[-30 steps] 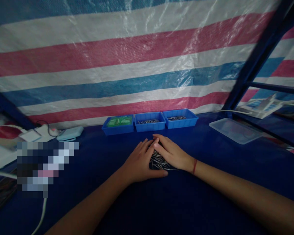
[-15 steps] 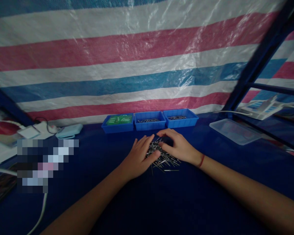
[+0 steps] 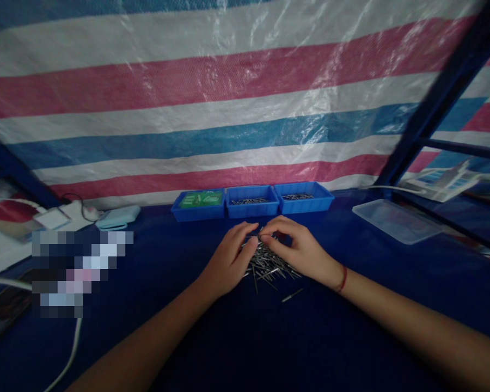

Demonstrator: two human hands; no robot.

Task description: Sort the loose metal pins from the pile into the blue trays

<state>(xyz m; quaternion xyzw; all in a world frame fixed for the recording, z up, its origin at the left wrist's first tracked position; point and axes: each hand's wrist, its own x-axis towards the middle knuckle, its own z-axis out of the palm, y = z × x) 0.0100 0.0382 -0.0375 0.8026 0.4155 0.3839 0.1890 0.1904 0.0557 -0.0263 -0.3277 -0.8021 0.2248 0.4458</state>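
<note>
A pile of thin metal pins [image 3: 271, 265], thicker at one end like blind rivets, lies on the dark blue table [image 3: 253, 343]. My left hand [image 3: 230, 258] rests at the pile's left edge, fingers curved and thumb apart from them. From the right, my right hand [image 3: 300, 246] reaches over the pile with thumb and forefinger closed together. A thin dark pin seems to show between those fingertips, close to the left fingertips. One loose pin [image 3: 292, 295] lies in front of the pile.
Behind the pile stand three blue bins: one with green packets [image 3: 202, 199], a middle bin [image 3: 252, 210] and a right bin [image 3: 308, 205] with metal pins. A clear plastic lid [image 3: 396, 220] lies at right. A light blue case [image 3: 118, 216], power strip and white cable [image 3: 74, 343] are at left.
My left thumb and fingers have drawn closer together, nearer my right fingertips. My right thumb and forefinger have closed. The loose pin has shifted toward me and turned.
</note>
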